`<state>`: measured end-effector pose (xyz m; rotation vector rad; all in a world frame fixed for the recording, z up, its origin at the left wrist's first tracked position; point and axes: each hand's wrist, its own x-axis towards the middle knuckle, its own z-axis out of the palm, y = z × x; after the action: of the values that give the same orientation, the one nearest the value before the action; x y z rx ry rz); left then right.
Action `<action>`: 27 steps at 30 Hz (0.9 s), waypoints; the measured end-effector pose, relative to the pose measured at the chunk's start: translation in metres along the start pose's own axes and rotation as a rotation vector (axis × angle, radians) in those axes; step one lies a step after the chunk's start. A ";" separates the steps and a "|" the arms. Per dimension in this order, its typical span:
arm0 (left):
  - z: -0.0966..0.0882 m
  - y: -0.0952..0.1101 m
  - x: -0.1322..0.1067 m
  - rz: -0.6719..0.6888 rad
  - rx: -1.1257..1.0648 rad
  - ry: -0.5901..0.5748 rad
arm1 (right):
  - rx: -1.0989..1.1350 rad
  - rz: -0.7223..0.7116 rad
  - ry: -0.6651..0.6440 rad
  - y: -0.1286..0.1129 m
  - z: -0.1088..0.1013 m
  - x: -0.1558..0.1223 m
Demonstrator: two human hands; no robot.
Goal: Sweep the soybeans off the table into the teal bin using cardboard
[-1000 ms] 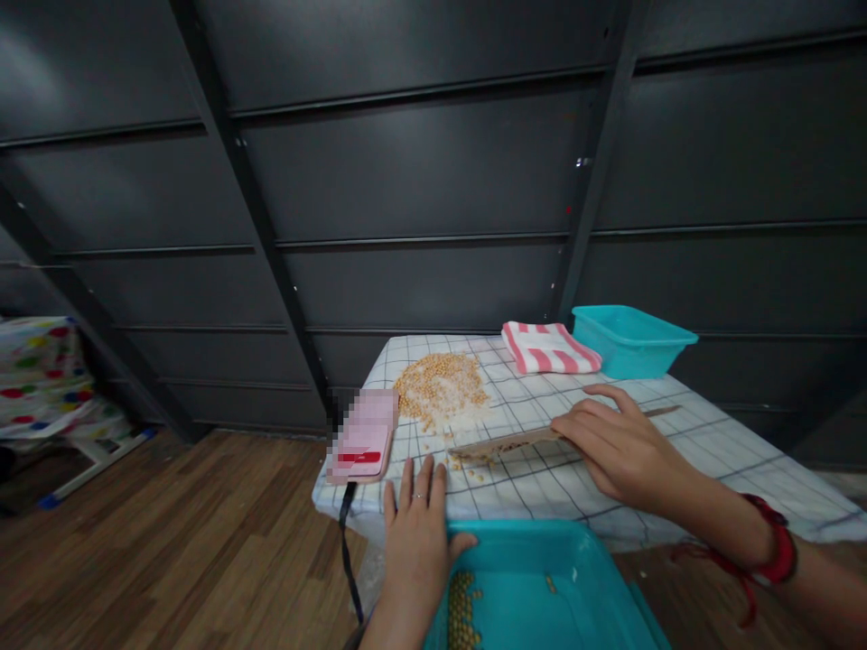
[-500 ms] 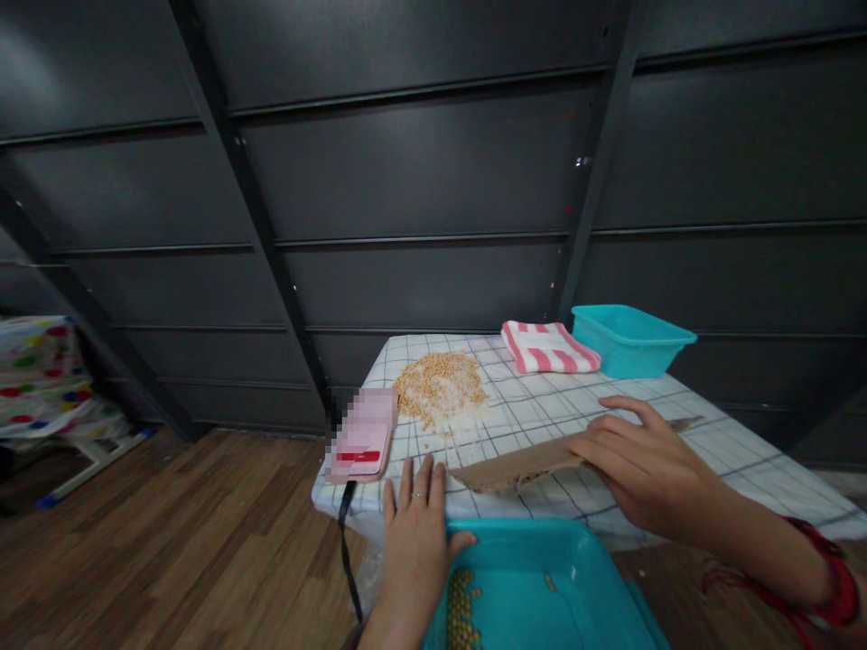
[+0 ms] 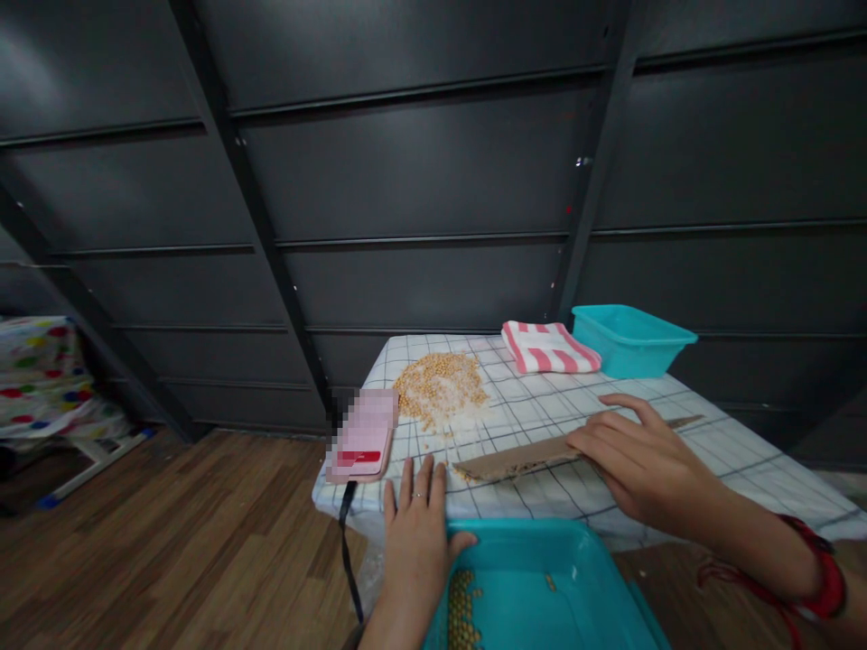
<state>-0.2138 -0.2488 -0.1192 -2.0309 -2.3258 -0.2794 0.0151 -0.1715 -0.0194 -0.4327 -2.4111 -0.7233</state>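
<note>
Right hand [image 3: 640, 465] pinches cardboard strip [image 3: 518, 462], long axis near nine-to-three; nine-o'clock tip just beside left hand [image 3: 416, 542], fingers slightly spread at nearer turquoise tub [image 3: 518, 527]. Soybean heap [image 3: 437, 384]: ten o'clock from right fingers.

A dark grey wall [image 3: 420, 171] of panels sweeps from 9 o'clock through 12 to 3. Thick struts [image 3: 223, 135] slant down it from 11 and 1 o'clock, crossed by thin rails [image 3: 420, 239]. A pale glow [image 3: 23, 59] shines off it at 10. Brown plank floor [image 3: 257, 542] spreads at 7 to 8. Just below 9, a spotted cover [image 3: 54, 379] drapes over white legs [image 3: 108, 460] with blue feet [image 3: 51, 501]. A table [image 3: 731, 478] in white check cloth reaches toward 4.
</note>
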 end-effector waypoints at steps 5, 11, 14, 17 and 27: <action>-0.001 0.000 0.000 -0.003 0.010 -0.005 | 0.037 0.016 -0.003 -0.005 -0.005 -0.001; -0.002 0.001 0.001 -0.008 0.016 -0.021 | 0.096 0.024 -0.006 -0.009 -0.016 -0.001; -0.002 0.001 0.001 -0.013 0.011 -0.036 | 0.132 0.031 -0.005 -0.009 -0.019 -0.002; 0.000 0.001 0.001 -0.007 0.017 -0.026 | 0.073 0.051 -0.005 -0.006 -0.016 -0.003; 0.002 -0.001 0.000 0.002 0.020 0.004 | 0.033 0.033 -0.019 -0.007 -0.005 -0.002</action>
<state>-0.2146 -0.2483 -0.1211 -2.0217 -2.3143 -0.2585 0.0156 -0.1807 -0.0196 -0.4667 -2.4240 -0.6676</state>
